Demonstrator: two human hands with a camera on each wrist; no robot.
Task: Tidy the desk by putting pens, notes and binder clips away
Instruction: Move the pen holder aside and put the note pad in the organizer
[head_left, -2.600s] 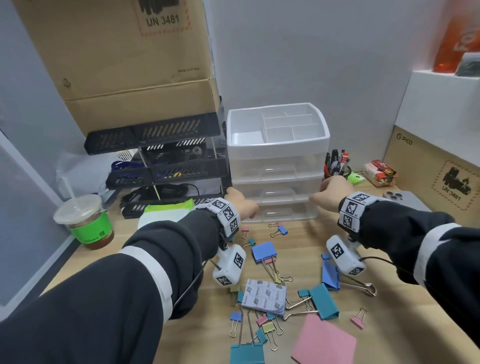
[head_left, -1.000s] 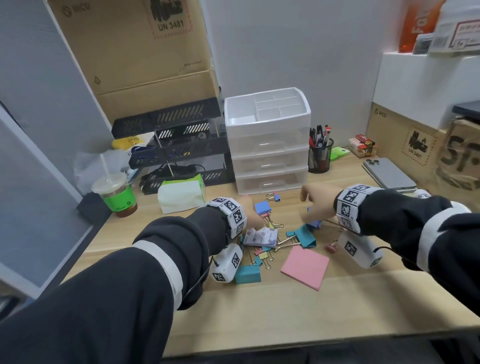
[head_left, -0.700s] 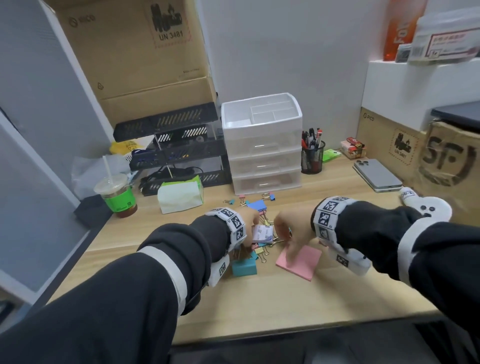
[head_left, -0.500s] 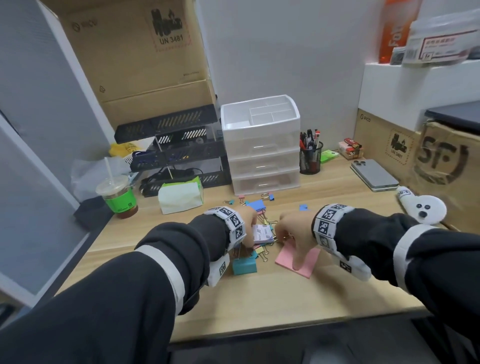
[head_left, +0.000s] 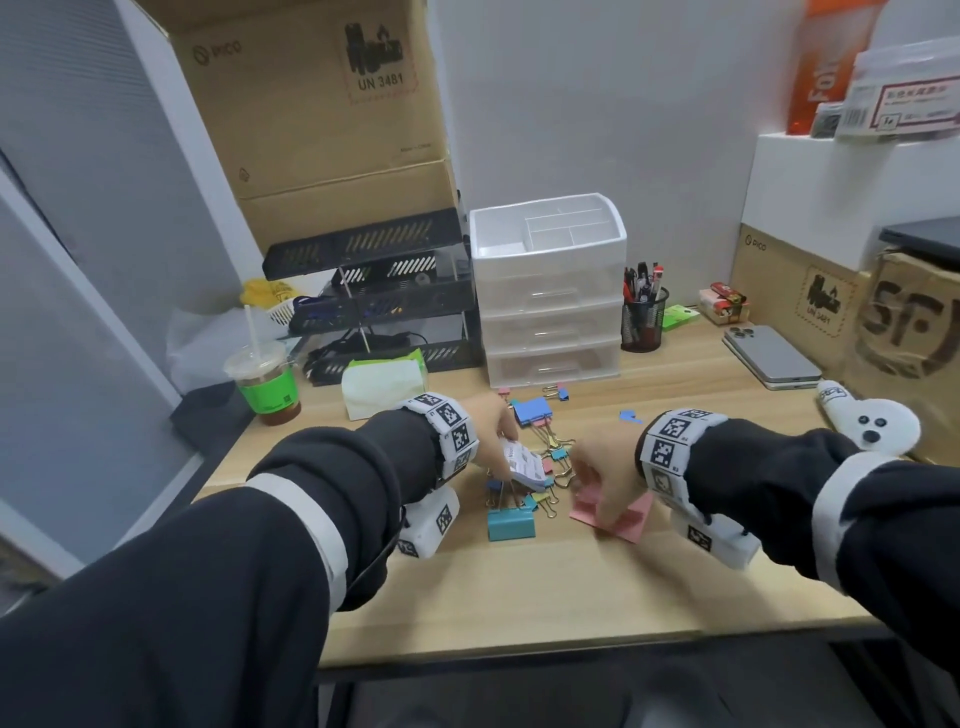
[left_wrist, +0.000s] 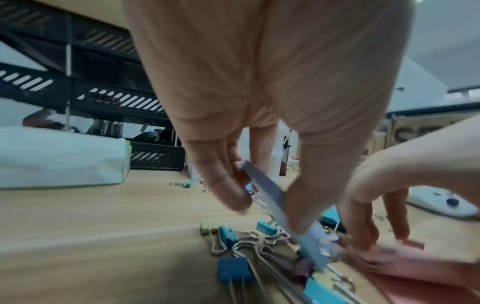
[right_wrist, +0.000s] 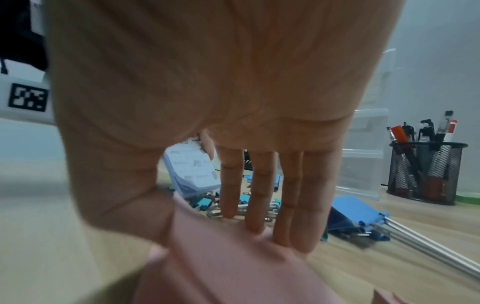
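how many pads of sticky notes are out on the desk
2: a printed white pad pinched in the left hand over the clips, and a pink pad under the right hand. Others may be hidden.

Pink notes (head_left: 631, 517) motion-blurred and half hidden beneath the right hand (head_left: 605, 475).

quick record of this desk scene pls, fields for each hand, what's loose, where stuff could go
left hand: pinches the printed note pad, tilted up off the desk
right hand: thumb and fingers gripping the pink note pad, lifting its near edge
loose items: binder clips scattered between the hands, large teal clip nearest
storage: white drawer unit, drawers closed, top tray open
pens: in the mesh pen cup
surface: wooden desk
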